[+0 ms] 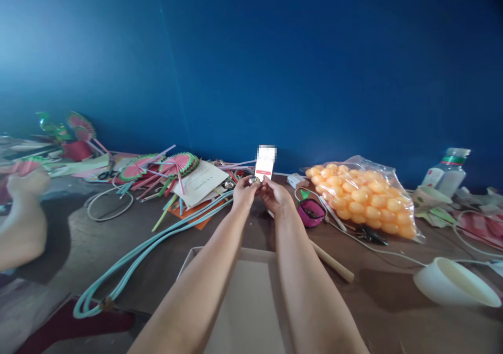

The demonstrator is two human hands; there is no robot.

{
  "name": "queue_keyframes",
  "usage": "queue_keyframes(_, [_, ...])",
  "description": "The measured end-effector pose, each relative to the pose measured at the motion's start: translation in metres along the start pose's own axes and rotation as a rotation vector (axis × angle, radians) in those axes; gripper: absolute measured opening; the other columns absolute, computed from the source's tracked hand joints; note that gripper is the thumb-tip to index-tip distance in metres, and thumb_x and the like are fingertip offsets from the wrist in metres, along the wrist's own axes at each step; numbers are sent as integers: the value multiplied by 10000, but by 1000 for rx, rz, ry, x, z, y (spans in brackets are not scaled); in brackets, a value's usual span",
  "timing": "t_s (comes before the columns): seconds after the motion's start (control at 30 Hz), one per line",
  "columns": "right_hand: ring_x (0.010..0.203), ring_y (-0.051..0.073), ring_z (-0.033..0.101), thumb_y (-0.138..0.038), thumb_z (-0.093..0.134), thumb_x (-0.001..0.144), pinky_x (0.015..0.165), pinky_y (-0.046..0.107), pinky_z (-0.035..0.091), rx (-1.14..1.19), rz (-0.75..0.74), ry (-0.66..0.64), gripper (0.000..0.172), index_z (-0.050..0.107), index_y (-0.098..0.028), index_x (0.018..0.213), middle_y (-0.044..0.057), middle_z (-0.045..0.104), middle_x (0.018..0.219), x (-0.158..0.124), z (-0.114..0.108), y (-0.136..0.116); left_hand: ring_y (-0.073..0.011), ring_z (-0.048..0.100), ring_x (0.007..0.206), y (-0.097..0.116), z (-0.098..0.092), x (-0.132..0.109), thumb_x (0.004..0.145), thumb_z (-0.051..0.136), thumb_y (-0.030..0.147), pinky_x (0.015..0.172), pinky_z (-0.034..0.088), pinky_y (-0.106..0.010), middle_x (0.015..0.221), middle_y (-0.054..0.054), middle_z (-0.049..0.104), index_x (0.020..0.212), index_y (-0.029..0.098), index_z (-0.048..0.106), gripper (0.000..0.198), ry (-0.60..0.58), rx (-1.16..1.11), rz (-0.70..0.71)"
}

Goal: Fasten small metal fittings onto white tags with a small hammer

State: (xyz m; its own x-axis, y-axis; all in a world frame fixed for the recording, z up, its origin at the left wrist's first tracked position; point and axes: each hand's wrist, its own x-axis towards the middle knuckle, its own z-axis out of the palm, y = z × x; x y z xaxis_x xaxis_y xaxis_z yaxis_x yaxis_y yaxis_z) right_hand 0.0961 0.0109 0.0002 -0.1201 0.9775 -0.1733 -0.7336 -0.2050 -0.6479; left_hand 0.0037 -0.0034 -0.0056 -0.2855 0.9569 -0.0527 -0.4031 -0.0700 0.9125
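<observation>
Both my arms reach forward over an open pale box [251,301], with the hands close together. My left hand [244,192] is closed, its thumb and fingers pinching a small shiny silver ball [253,180]. Just to the right, my right hand [277,194] has its fingers curled together beside the ball; what they grip, if anything, is too small to make out. Another shiny silver ball [228,185] lies left of my left hand. Behind the hands stands a phone-like lit white screen [264,164], its upper part blurred.
Light blue cords [145,246] stretch along the left. Watermelon-patterned paper fans [178,165] and papers [202,181] clutter the back. At right are a bag of orange balls [361,194], a purple pouch [311,213], a wooden stick [334,262] and a white cup [456,283]. Another person's arm [23,223] is at far left.
</observation>
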Motion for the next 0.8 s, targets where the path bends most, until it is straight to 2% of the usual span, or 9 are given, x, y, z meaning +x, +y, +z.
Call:
queue_keyframes(0.1, [455, 39, 511, -148, 673, 744, 381, 101, 428, -13, 17, 4, 75, 601, -146, 725, -33, 581, 561, -4, 2, -2, -150, 658, 714, 2, 1, -1, 704, 693, 173, 708, 547, -305, 986, -102, 647, 1173, 107, 542, 498, -37, -32, -2])
queue_keyframes(0.23, [460, 45, 489, -192, 737, 665, 369, 123, 380, -105, -86, -2, 146, 625, -152, 749, -41, 569, 555, -7, 4, -1, -156, 661, 747, 2, 0, -1, 719, 682, 174, 721, 546, -314, 1038, -107, 643, 1224, 130, 510, 535, -69, -15, 8])
queue_keyframes(0.37, [473, 58, 466, -241, 776, 586, 369, 148, 334, -181, -179, 9, 227, 643, -169, 755, -46, 549, 533, -8, 6, -1, -185, 642, 887, -4, -4, 4, 691, 711, 196, 795, 521, -320, 1050, -107, 650, 1150, 146, 578, 481, -76, 151, 142])
queue_keyframes(0.5, [491, 64, 450, -288, 789, 531, 391, 166, 291, -278, -234, 27, 282, 654, -182, 756, -46, 556, 543, -9, 6, 0, -195, 623, 928, -7, -7, 8, 665, 732, 216, 867, 482, -340, 1007, -100, 667, 1102, 154, 617, 456, -62, 304, 264])
queue_keyframes(0.67, [565, 87, 486, -371, 779, 525, 443, 184, 309, -486, -322, 126, 325, 672, -194, 776, -34, 586, 607, -5, 2, 2, -202, 615, 951, -2, -8, 4, 675, 712, 218, 870, 471, -339, 1046, -104, 657, 1104, 151, 610, 445, -58, 383, 291])
queue_keyframes(0.8, [577, 96, 496, -424, 758, 547, 467, 194, 338, -554, -362, 125, 332, 680, -193, 773, -28, 579, 614, -3, -1, 4, -195, 614, 946, 1, -7, 2, 687, 695, 204, 869, 467, -328, 1053, -103, 653, 1102, 146, 604, 429, -40, 407, 284])
